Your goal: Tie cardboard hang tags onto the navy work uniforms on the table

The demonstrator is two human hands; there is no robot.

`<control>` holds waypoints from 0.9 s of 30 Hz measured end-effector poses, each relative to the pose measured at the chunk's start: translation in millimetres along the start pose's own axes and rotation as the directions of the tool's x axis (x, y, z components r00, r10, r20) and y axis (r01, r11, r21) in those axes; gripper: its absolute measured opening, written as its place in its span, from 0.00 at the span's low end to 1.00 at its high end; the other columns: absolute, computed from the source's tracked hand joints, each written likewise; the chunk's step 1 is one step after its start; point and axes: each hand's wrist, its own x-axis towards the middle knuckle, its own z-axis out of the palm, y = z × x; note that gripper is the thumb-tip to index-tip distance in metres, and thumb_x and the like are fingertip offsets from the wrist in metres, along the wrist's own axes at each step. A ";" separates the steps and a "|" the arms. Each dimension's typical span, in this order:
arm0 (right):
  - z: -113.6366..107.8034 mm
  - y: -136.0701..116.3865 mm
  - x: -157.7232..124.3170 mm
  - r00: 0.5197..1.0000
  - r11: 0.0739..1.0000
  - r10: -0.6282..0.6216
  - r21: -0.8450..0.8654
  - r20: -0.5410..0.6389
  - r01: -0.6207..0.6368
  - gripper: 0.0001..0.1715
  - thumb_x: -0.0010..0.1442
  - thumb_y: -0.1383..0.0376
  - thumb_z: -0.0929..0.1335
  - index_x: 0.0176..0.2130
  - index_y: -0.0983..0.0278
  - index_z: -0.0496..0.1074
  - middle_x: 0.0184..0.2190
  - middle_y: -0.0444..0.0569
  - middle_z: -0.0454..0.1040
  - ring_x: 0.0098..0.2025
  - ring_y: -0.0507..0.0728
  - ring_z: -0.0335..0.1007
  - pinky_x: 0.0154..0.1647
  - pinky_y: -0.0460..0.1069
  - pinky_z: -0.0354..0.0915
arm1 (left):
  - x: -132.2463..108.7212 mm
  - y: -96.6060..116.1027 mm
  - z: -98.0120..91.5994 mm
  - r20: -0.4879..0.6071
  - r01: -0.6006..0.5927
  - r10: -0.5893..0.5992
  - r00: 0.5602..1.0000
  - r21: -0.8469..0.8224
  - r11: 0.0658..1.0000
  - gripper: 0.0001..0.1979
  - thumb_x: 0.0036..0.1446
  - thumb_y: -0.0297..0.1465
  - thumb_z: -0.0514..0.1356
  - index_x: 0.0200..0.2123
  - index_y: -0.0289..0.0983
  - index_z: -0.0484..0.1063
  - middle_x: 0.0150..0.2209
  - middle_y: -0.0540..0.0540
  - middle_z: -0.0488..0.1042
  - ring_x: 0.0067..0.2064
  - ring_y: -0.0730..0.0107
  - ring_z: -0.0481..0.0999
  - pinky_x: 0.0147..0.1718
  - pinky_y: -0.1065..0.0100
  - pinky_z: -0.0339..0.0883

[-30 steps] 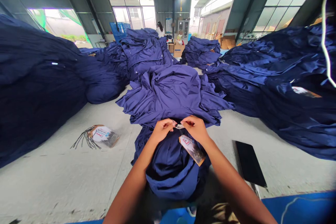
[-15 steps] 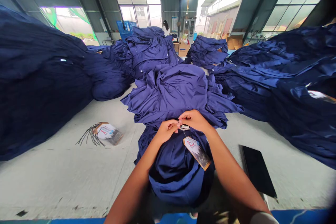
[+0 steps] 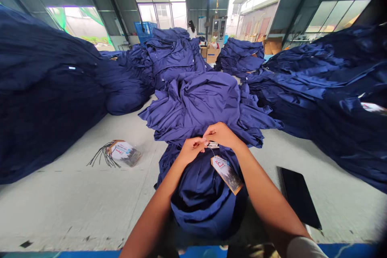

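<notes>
Fingers (image 3: 209, 132) of the left hand (image 3: 192, 150) and right hand (image 3: 220, 135) are grasping a small clasp (image 3: 213, 144); a slip risks losing the cardboard hang tag (image 3: 226, 174)

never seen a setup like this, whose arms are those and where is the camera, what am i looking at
All three pictures come from one camera worn on a person's head, looking forward and down, so the two bare arms are that person's own. The wide lens bends the room.

The left hand and right hand pinch a small silver clasp, and a brown-edged cardboard hang tag dangles from it. Beneath them lie folded navy blue work garments, with more in big heaps around.

On the pale grey concrete floor sit a clear plastic bag of similar tags with thin black cords and a flat black slab, perhaps a tablet. Farther back, another person stands near a blue plastic crate.
</notes>
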 end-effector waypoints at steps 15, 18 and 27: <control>8.8 -18.0 -3.4 0.994 0.984 -0.078 0.152 -0.076 0.089 0.09 0.58 0.60 0.70 0.32 0.64 0.74 0.24 0.41 0.70 0.25 0.51 0.64 0.28 0.47 0.60 | 0.8 -3.5 3.2 0.079 -0.071 0.071 0.994 -0.008 0.997 0.16 0.58 0.43 0.69 0.35 0.34 0.81 0.26 0.47 0.77 0.26 0.73 0.72 0.27 0.71 0.64; 9.3 -26.8 -6.0 0.983 0.979 -0.148 0.124 -0.105 0.161 0.10 0.62 0.59 0.68 0.33 0.63 0.71 0.26 0.41 0.69 0.27 0.51 0.63 0.31 0.47 0.61 | 1.4 -4.4 4.1 0.037 -0.071 0.073 0.997 -0.044 0.996 0.15 0.57 0.42 0.70 0.34 0.34 0.81 0.27 0.48 0.77 0.26 0.72 0.72 0.28 0.70 0.66; -6.7 -20.3 -9.1 0.947 0.979 -0.198 -0.093 -0.253 0.180 0.08 0.64 0.62 0.66 0.35 0.62 0.72 0.32 0.44 0.72 0.32 0.53 0.66 0.36 0.48 0.62 | 1.6 0.2 -1.8 -0.011 -0.049 0.048 0.999 -0.193 0.980 0.15 0.54 0.43 0.71 0.33 0.35 0.82 0.32 0.47 0.77 0.27 0.75 0.67 0.27 0.70 0.60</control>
